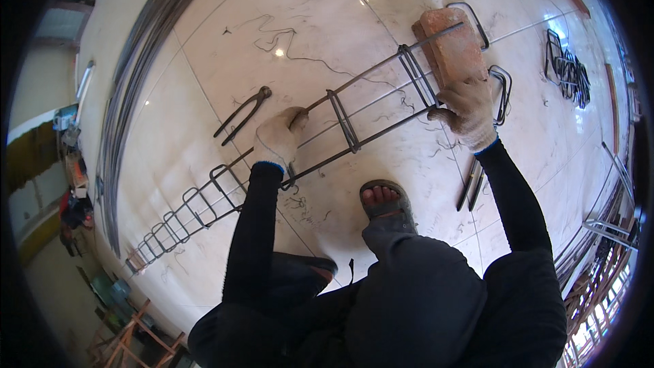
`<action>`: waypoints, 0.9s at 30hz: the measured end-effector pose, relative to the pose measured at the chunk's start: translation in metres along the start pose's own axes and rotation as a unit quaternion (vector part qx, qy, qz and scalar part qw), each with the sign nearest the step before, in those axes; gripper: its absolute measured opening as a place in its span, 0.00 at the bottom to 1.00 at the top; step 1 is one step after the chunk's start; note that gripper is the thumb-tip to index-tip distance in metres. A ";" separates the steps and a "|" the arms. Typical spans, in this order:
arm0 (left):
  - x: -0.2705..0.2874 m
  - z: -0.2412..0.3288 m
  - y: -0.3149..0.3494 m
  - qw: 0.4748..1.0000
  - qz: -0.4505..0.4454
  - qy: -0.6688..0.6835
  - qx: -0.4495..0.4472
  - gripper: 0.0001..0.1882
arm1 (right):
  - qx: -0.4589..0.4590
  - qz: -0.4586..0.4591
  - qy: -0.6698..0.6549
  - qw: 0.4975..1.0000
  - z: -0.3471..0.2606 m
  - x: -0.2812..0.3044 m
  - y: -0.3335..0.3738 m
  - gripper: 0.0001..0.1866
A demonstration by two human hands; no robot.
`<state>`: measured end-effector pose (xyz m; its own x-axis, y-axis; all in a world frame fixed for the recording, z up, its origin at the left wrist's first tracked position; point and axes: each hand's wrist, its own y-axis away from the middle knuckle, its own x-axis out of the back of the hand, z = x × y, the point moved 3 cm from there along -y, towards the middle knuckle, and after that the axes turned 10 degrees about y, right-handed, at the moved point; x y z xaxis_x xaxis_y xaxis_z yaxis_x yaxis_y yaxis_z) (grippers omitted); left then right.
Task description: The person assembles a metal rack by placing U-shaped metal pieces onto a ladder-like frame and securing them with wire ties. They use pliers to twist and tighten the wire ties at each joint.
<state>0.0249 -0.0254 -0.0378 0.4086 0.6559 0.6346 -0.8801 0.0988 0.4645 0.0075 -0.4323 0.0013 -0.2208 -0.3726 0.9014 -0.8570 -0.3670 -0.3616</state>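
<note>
A long cage of steel rebar (381, 131) runs diagonally from the far left to bricks (458, 51) at the upper right. Square wire stirrups (343, 121) ring its bars at intervals. My left hand (278, 139), in a pale work glove, is closed around the cage at a stirrup. Gloved too, my right hand (469, 110) has thumb and fingers closing on the near bar by a stirrup, just below the bricks. The exact grip there is partly hidden. Pincers (244, 114) lie on the floor beyond my left hand.
Loose stirrups (503, 95) lie beside the bricks, with a pile of stirrups (569, 71) farther right. Two dark slim handles (470, 185) rest near my right forearm. Long bundled rods (139, 71) curve along the left. Thin wire (300, 56) straggles over the tiled floor (327, 13).
</note>
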 end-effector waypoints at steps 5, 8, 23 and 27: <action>0.000 0.011 0.008 0.983 0.133 -0.014 -0.127 0.14 | -0.016 0.004 0.030 0.999 -0.001 0.002 0.005 0.18; -0.005 0.020 0.015 0.960 0.208 -0.042 -0.183 0.11 | -0.010 0.000 0.020 1.000 0.006 0.000 0.012 0.23; 0.023 -0.001 0.037 0.939 0.278 -0.015 -0.202 0.22 | 0.038 -0.002 0.030 0.999 0.009 -0.006 0.012 0.22; 0.060 -0.054 0.034 0.996 0.066 0.053 0.028 0.22 | 0.033 0.011 0.009 0.999 0.003 -0.007 0.008 0.24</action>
<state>0.0065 0.0574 -0.0177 0.2604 0.7357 0.6252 -0.9085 -0.0325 0.4167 0.0029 -0.4351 -0.0083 -0.2475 -0.3667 0.8968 -0.8199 -0.4140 -0.3955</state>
